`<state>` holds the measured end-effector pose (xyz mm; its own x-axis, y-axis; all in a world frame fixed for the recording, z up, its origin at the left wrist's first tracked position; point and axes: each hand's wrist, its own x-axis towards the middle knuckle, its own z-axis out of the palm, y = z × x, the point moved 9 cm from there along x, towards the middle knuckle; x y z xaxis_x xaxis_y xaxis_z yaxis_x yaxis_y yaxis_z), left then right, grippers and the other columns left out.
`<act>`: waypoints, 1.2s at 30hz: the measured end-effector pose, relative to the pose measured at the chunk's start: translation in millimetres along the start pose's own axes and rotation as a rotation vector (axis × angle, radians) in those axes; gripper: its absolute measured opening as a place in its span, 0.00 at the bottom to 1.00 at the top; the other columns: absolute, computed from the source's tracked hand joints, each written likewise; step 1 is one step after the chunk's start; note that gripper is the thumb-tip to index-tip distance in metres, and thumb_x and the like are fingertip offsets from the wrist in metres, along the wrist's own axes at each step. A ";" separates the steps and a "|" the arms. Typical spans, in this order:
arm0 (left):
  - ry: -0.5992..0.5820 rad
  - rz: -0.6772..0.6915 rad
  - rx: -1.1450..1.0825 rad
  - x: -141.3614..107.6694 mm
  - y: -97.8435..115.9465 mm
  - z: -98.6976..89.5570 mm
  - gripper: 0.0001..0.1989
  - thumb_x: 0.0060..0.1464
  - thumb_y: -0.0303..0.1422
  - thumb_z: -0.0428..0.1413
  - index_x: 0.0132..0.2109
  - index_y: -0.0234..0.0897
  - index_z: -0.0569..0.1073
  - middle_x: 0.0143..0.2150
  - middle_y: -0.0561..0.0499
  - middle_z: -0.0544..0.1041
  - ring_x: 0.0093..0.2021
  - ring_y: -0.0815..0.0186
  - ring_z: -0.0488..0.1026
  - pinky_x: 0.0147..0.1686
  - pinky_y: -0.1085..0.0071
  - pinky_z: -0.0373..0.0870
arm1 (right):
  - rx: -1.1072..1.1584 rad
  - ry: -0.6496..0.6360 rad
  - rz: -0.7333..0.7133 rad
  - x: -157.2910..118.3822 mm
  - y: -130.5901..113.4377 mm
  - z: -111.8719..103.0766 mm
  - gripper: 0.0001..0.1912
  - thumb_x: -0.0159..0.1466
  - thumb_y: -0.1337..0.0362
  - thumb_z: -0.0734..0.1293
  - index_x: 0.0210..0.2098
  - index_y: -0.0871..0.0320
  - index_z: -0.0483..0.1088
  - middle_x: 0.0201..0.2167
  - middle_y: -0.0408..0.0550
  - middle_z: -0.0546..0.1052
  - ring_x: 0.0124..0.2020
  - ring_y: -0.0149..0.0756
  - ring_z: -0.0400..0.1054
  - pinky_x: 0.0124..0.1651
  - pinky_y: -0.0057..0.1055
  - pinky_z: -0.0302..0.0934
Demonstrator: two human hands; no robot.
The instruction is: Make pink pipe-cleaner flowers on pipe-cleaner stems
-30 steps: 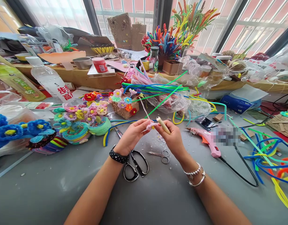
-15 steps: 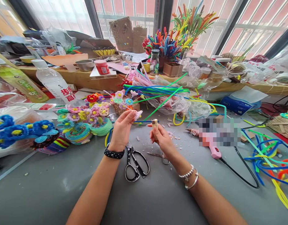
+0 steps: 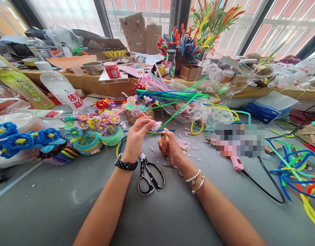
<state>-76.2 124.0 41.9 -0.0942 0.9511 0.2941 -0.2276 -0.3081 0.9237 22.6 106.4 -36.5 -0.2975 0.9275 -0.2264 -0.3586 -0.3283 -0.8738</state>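
Observation:
Between the thumb and fingers of my left hand point(image 3: 138, 136) is a pale pink fuzzy flower point(image 3: 156, 125) on a thin stem that points up and left. My right hand point(image 3: 172, 147) grips a cream lighter point(image 3: 164, 140) upright, thumb near its metal top, just below and right of the flower. I cannot make out any flame. Black-handled scissors point(image 3: 151, 177) lie on the grey table below my hands. A smaller pair of scissors point(image 3: 174, 166) is partly hidden by my right wrist. Pink fluff scraps point(image 3: 185, 145) are scattered beyond my right hand.
Pots of pipe-cleaner flowers point(image 3: 87, 136) stand on the left. To the right lie a pink glue gun point(image 3: 235, 160) with a black cord and loose coloured pipe cleaners point(image 3: 298, 171). Green and blue pipe cleaners point(image 3: 172, 97) lie on plastic bags behind my hands.
My left hand has shifted slightly right and turned, so the flower's stem now shows. The lighter has come closer to the flower, with my right thumb moved up to its top.

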 end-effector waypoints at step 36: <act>-0.029 -0.034 -0.093 -1.7 -11.1 5.0 0.04 0.43 0.32 0.58 0.30 0.39 0.76 0.38 0.53 0.73 0.41 0.69 0.67 0.46 0.72 0.60 | -0.172 0.135 -0.127 -3.8 -11.7 -10.6 0.26 0.57 0.48 0.50 0.10 0.57 0.48 0.07 0.34 0.47 0.09 0.20 0.38 0.13 0.22 0.33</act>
<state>-68.7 126.0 32.4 -0.0572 0.9609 0.2709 -0.3190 -0.2747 0.9071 37.3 108.5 -30.0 -0.1349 0.9787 -0.1548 -0.2260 -0.1825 -0.9569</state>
